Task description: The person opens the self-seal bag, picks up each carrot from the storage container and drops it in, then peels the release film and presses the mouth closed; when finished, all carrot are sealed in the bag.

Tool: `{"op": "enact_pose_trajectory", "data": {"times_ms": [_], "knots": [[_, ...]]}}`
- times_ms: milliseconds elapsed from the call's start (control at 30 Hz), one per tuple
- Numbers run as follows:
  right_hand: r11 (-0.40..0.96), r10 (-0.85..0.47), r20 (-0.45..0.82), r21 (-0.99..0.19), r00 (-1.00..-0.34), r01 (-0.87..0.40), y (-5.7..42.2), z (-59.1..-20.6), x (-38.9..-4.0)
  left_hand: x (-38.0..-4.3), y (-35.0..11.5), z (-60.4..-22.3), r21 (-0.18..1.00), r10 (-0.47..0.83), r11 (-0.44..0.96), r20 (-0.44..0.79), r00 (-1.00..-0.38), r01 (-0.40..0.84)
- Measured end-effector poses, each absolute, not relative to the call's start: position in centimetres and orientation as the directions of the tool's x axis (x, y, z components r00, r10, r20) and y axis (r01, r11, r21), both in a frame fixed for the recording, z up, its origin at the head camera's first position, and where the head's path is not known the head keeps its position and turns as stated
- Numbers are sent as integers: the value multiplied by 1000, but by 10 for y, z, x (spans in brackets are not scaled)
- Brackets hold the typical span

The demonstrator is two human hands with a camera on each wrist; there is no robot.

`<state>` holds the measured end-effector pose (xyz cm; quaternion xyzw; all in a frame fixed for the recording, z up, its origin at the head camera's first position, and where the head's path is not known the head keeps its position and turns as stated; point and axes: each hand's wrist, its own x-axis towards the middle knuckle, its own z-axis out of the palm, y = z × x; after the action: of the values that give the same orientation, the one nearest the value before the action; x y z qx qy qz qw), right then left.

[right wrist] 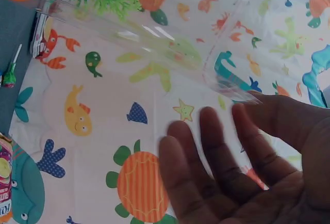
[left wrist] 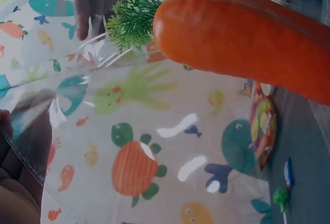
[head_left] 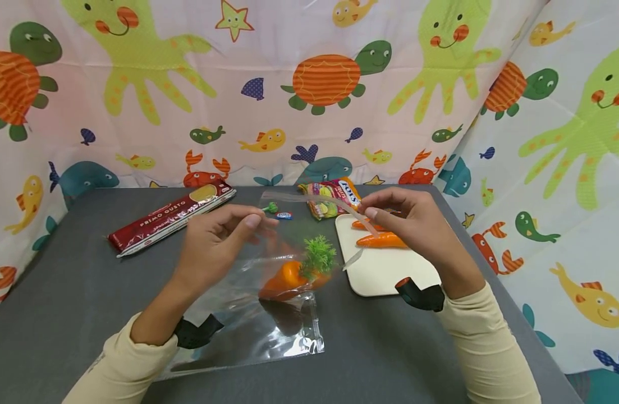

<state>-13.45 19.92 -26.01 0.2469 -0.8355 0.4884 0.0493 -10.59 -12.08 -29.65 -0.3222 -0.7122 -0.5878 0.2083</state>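
Note:
A clear plastic zip bag [head_left: 284, 331] hangs between both hands, its lower part spread over the table. Inside lies an orange carrot [left wrist: 232, 38] with feathery green leaves [head_left: 318, 257]. At the left end of the bag's mouth, the left hand [head_left: 213, 247] pinches the plastic between thumb and fingers. The right hand [head_left: 412, 224] pinches the other end of the zip strip [head_left: 329, 199] with thumb and index finger; its other fingers spread loosely in the right wrist view. Beneath the right hand, orange carrots [head_left: 380, 240] rest on a cream tray [head_left: 380, 278].
A red Primo Gusto packet [head_left: 173, 216] lies at the back left. A colourful Fox's sweet bag [head_left: 334, 196] is behind the tray. Between them lie a green lollipop [head_left: 271, 207] and a small blue-wrapped item [head_left: 284, 215]. A patterned curtain [head_left: 269, 112] borders the grey table.

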Motion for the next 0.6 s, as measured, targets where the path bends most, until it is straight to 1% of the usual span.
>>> {"op": "enact_pose_trajectory", "data": {"times_ms": [33, 100, 200, 233, 267, 333, 433, 533, 600], "knots": [[360, -363, 385, -782, -848, -509, 198, -261, -134, -106, -119, -296, 707, 216, 91, 674, -707, 701], [253, -364, 527, -738, -768, -626, 193, -260, -132, -107, -116, -296, 717, 219, 73, 667, -712, 693], [99, -369, 721, -597, -586, -796, 181, -256, -127, -108, -113, -295, 719, 220, 74, 664, -715, 691], [70, -381, 762, -541, -524, -838, 176, -254, -125, -108, -112, -294, 720, 221, 74, 663, -715, 690], [49, -394, 787, -497, -474, -866, 170, -251, -123, -107, -112, -294, 721, 223, 75, 661, -716, 689], [28, -434, 808, -429, -398, -903, 159, -248, -120, -107, -111, -293, 721, 229, 73, 661, -715, 689], [37, -488, 804, -369, -339, -929, 144, -245, -118, -106, -110, -292, 727, 241, 64, 654, -717, 684], [30, -518, 793, -358, -321, -933, 134, -245, -120, -106, -108, -293, 739, 259, 52, 640, -723, 672], [34, -528, 787, -357, -321, -933, 130, -247, -121, -106, -106, -293, 746, 275, 38, 632, -725, 665]]}}
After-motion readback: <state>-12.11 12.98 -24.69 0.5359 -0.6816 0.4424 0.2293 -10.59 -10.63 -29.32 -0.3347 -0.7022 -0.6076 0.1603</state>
